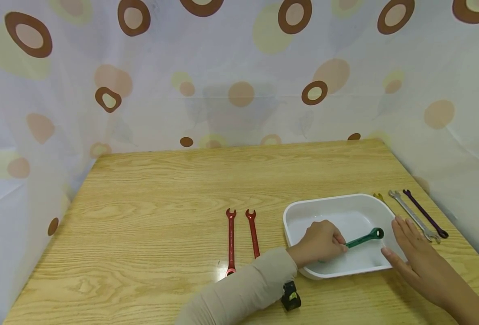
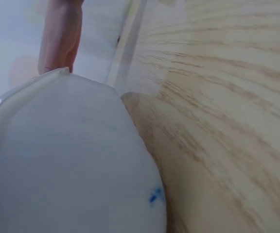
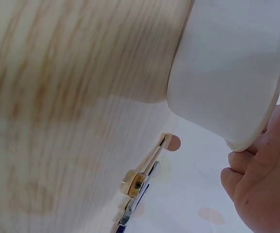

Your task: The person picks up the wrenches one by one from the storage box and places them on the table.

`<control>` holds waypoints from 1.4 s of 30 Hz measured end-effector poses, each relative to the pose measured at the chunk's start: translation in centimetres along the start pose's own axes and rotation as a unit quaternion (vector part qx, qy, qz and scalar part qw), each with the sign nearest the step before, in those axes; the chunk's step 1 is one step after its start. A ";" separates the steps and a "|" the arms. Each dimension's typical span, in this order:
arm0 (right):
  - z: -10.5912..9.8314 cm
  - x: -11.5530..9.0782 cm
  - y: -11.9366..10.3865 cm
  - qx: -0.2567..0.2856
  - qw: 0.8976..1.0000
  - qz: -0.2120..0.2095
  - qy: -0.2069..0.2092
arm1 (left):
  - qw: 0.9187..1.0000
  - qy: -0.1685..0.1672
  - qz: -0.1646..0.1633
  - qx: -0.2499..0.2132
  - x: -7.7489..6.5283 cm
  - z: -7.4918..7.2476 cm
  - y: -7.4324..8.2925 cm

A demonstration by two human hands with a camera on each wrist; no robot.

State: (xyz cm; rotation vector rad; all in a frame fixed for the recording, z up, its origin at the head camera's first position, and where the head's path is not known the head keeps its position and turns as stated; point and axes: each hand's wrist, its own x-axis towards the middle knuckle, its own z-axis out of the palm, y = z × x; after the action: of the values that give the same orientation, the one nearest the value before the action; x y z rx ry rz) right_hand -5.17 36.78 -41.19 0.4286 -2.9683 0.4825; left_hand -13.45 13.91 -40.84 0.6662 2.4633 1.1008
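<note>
Inside the white plastic basin (image 1: 324,201), my left hand (image 1: 320,241) pinches one end of a green ratchet wrench (image 1: 363,239). The wrench's ring end points right, and the left fingertips partly hide the other end. At the basin's right end my right hand (image 1: 420,259) rests on the rim with its fingers extended. The right wrist view shows this hand (image 3: 269,179) against the rim of the basin (image 3: 222,73). In the left wrist view the outer basin wall (image 2: 81,160) fills much of the picture, and the wrench is hidden there.
Two red wrenches (image 1: 231,239) lie left of the basin, one partly covered by the left sleeve. A black tape measure (image 1: 291,296) sits in front. Right of the basin lie a yellow wrench (image 1: 379,197), a silver wrench (image 1: 412,214) and a purple wrench (image 1: 425,214).
</note>
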 end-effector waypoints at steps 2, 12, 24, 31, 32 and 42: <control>0.0 0.0 0.0 -0.004 1.000 -0.003 0.002 | 1.000 0.014 -0.001 -0.012 0.0 -0.1 0.1; 0.2 0.1 0.0 -0.006 1.000 -0.003 0.003 | 0.993 0.038 -0.037 -0.102 0.1 -1.7 0.4; 0.2 0.2 0.2 -0.008 1.000 -0.007 0.006 | 0.964 0.037 -0.062 -0.257 -0.6 -5.9 -0.4; 0.2 0.2 0.3 -0.011 1.000 -0.011 0.012 | 0.958 0.044 -0.051 -0.278 -1.8 -8.5 -2.4; 0.2 0.2 0.3 -0.010 1.000 -0.010 0.011 | 0.958 0.046 -0.050 -0.279 -2.0 -8.8 -2.8; 0.3 0.2 0.2 -0.004 1.000 -0.004 0.004 | 0.946 0.054 -0.057 -0.315 -4.8 -12.6 -7.1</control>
State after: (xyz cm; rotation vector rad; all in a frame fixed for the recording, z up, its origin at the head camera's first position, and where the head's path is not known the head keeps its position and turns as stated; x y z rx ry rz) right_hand -5.41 36.84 -41.47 0.4377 -2.9575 0.4702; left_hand -17.68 -0.39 -37.66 0.2648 2.0056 1.7860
